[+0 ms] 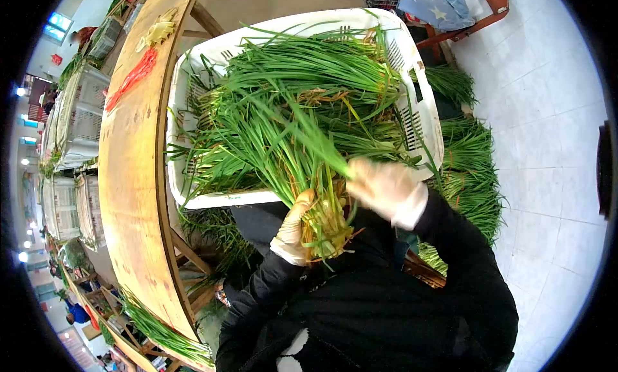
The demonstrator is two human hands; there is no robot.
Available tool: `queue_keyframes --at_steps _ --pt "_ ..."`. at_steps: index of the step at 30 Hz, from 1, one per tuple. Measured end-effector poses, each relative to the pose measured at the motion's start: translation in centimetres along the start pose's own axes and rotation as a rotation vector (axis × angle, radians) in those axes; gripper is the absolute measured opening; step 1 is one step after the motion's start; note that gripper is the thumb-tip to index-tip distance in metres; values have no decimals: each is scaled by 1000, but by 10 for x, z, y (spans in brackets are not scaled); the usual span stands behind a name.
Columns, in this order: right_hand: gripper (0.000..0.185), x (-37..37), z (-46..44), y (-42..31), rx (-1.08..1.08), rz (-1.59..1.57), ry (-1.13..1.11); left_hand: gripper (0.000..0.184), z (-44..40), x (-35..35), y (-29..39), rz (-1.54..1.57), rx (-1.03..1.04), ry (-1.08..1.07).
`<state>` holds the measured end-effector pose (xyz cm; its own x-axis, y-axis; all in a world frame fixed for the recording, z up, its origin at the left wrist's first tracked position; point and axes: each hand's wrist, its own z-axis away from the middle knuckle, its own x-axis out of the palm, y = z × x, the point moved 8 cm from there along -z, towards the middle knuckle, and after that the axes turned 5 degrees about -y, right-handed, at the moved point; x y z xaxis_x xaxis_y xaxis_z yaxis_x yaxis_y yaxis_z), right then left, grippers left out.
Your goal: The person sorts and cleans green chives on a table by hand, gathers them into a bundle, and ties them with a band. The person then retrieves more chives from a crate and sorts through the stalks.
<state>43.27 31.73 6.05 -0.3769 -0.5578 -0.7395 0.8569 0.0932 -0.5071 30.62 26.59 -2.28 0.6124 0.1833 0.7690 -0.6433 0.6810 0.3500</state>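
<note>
My left hand (295, 229), in a pale glove, is closed around a thick bunch of chives (325, 227) near its yellowish root ends. The green leaves of the bunch lie up and to the left over a white plastic basket (412, 44). To the right of the bunch is my right hand (386, 188), also gloved and smeared by motion. Its fingers are closed on some chive leaves (322, 143), which are blurred too. More chives (322, 66) fill the basket, with some dry brown leaves among them.
A wooden table (132, 179) runs along the left, bearing red ties (133, 79), a yellowish glove (159, 29) and a chive bunch (164, 330). More chives (470, 179) are piled right of the basket. A starred blue cloth (438, 8) hangs on a chair at the top right.
</note>
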Motion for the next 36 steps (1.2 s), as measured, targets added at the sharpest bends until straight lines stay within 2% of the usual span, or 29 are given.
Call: queue_keyframes --at_steps 1,2,3,4,5,6,7,8,10,11,12,13,14,15,16,17,18,19,20,22,24,27,30,33,36 --pt "17 -3 21 -18 -303 -52 359 40 1 2 -15 219 -177 -83" --pt "18 8 30 -34 -326 97 371 53 -2 6 -14 125 -192 -70" --pt "22 10 38 -53 -500 -6 315 57 0 4 -18 111 -226 -100" --pt "23 23 39 -60 -428 312 445 62 2 15 -16 95 -257 -130" --pt "23 35 42 -67 -328 625 574 67 9 23 0 -169 -101 -75" --pt "23 28 45 -79 -462 608 648 61 12 25 -9 65 -213 -147" --pt "24 22 50 -89 -596 600 719 57 13 19 -2 -38 -128 -101" --pt "27 24 48 -88 -616 464 580 53 14 16 8 -140 -41 -57" --pt "34 27 30 -83 -636 201 -126 41 21 2 10 0 -54 -33" --pt "43 22 19 -65 -683 -14 -272 39 21 -1 10 99 -94 -142" --pt "50 14 -4 -39 -588 -514 -406 37 22 0 10 203 -135 -249" --pt "52 5 -36 0 -382 -429 -292 33 25 9 16 79 -84 -59" --pt "64 -2 -62 28 -215 -52 -76 39 29 8 18 58 -80 10" --pt "89 -1 -77 45 30 215 -66 35 33 8 17 123 -140 11" --pt "112 22 -94 65 79 451 -36 31 35 9 20 182 -197 3" --pt "119 49 -113 74 -1 493 -65 32 39 16 29 118 -146 -18" --pt "108 64 -124 76 -89 596 -48 33 46 26 38 54 -103 -36" --pt "94 78 -139 99 35 476 -181 36 54 32 47 -22 -86 -18" --pt "80 91 -155 123 152 355 -316 39 66 38 65 -174 47 6" --pt "48 101 -180 160 46 391 -312 37 98 54 93 -174 248 -55" --pt "33 94 -176 170 96 350 -295 35 131 38 123 -118 482 -144" --pt "36 94 -175 172 194 289 -323 37 181 21 175 -108 731 -182" --pt "34 97 -180 174 158 292 -261 40 229 17 226 -94 915 -236" --pt "38 87 -169 162 192 322 -298 43 267 15 268 -83 1034 -300" --pt "47 85 -165 158 240 363 -311 47 286 13 298 -57 1061 -405"
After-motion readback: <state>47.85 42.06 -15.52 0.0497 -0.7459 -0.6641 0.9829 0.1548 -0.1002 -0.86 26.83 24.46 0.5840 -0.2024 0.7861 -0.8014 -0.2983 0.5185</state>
